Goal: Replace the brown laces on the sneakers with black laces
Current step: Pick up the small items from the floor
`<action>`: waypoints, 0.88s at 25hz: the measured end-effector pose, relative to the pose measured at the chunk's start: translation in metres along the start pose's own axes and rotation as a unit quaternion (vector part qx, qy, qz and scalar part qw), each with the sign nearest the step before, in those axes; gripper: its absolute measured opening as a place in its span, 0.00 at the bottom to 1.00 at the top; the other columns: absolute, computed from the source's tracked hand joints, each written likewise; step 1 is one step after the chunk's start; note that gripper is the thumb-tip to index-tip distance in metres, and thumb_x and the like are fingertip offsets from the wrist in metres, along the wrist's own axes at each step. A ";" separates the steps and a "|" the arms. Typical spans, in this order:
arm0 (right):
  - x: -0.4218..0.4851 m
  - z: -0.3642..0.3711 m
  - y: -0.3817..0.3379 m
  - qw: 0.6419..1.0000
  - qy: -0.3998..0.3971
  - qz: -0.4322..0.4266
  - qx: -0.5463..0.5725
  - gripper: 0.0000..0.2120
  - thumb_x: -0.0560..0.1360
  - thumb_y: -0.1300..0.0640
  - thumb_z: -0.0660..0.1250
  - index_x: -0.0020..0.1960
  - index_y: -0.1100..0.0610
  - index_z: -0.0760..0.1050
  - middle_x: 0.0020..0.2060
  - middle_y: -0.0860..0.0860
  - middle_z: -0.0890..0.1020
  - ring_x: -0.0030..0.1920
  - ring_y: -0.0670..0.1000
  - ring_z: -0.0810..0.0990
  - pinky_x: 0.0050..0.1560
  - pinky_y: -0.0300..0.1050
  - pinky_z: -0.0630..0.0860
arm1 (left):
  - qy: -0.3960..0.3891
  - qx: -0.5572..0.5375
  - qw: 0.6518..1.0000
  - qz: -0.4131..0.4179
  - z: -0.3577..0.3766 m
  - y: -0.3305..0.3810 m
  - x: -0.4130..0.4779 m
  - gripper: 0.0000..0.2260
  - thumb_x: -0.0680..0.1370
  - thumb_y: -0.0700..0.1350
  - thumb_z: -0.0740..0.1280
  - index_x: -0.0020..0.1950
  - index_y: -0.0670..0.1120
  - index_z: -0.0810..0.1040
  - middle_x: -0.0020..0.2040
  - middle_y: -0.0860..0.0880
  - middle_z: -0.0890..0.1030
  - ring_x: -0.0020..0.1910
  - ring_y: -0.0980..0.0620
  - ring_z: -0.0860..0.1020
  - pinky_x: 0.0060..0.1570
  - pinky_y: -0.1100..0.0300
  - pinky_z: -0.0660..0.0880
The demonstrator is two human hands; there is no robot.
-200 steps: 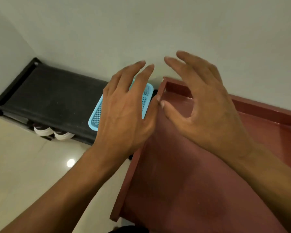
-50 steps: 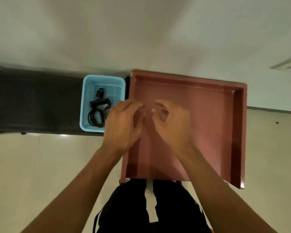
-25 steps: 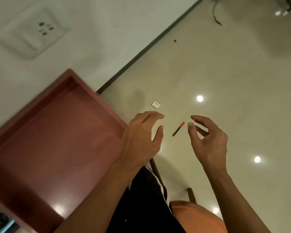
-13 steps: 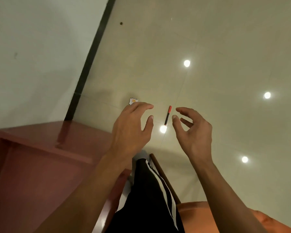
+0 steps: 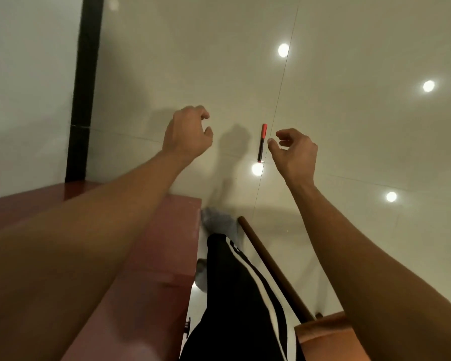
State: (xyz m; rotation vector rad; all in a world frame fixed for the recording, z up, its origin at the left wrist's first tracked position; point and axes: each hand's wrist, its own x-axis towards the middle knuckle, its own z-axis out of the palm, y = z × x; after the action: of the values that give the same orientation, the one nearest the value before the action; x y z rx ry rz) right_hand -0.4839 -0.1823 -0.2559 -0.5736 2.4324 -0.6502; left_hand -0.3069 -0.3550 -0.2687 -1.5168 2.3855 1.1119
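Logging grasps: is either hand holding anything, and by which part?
Nothing: left hand and right hand are loosely curled, empty; the marker lies unheld.

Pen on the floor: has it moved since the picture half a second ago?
No. The pen still lies just left of the floor tile seam, red end away from the person; only the camera turned.

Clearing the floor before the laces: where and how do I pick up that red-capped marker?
Best to pinch the marker on its black barrel, coming straight down from above. It lies flat on the floor, red cap at the far end, so close across its thin width. The right hand hovers right beside it.
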 end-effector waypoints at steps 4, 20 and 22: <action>0.040 0.037 0.037 0.999 -0.014 0.028 -0.023 0.17 0.77 0.51 0.75 0.62 0.58 0.83 0.54 0.49 0.86 0.51 0.45 0.83 0.46 0.29 0.74 | -0.026 0.034 0.999 0.026 0.038 -0.022 0.046 0.17 0.76 0.45 0.73 0.65 0.46 0.82 0.61 0.46 0.84 0.60 0.44 0.81 0.60 0.48 0.78; 0.101 0.148 0.109 0.991 0.003 0.099 -0.092 0.11 0.73 0.55 0.77 0.54 0.55 0.85 0.40 0.48 0.82 0.39 0.50 0.81 0.49 0.45 0.83 | -0.012 0.179 0.982 0.056 0.120 -0.130 0.110 0.20 0.73 0.44 0.76 0.65 0.46 0.81 0.66 0.45 0.75 0.63 0.38 0.71 0.43 0.48 0.75; 0.099 0.150 0.112 0.991 0.004 0.090 -0.099 0.09 0.73 0.57 0.76 0.53 0.54 0.86 0.39 0.49 0.83 0.37 0.50 0.81 0.47 0.45 0.83 | 0.009 0.180 0.982 0.057 0.125 -0.129 0.105 0.16 0.75 0.43 0.74 0.63 0.47 0.82 0.64 0.46 0.76 0.63 0.39 0.71 0.42 0.50 0.74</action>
State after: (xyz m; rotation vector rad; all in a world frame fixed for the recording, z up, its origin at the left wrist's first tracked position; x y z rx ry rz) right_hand -0.4962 -0.1929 -0.4670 -0.4217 2.5374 -0.3401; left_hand -0.2890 -0.3854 -0.4738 -1.2876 2.5374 0.6354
